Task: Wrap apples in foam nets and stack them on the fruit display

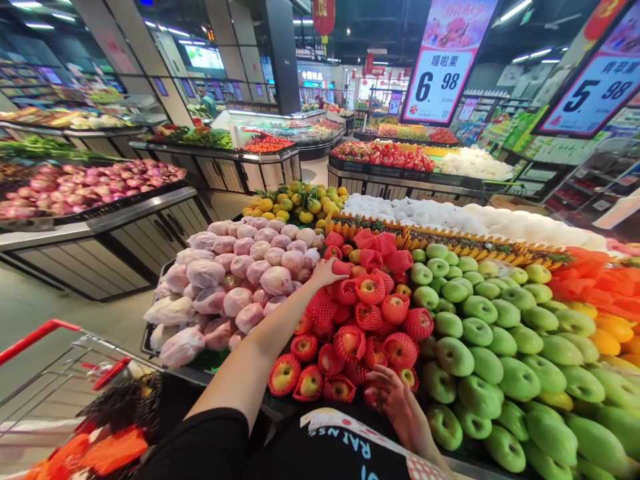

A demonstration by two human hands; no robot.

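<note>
My left hand (326, 272) reaches far over a pile of red apples in red foam nets (369, 319), and its fingers close over one netted apple (342, 267) at the pile's back left edge. My right hand (399, 402) is low at the front of the display, fingers apart, with the fingertips resting on a red apple (373, 395) in the front row. Pink-wrapped fruits (235, 280) lie left of the red apples and green apples (480, 333) lie to their right.
A red-handled shopping cart (60, 373) stands at my lower left. Yellow and green citrus (295, 200), white netted fruit (470, 217) and orange fruit (595, 293) fill the rest of the stand. Other produce counters (100, 220) and price signs (443, 80) stand across the aisle.
</note>
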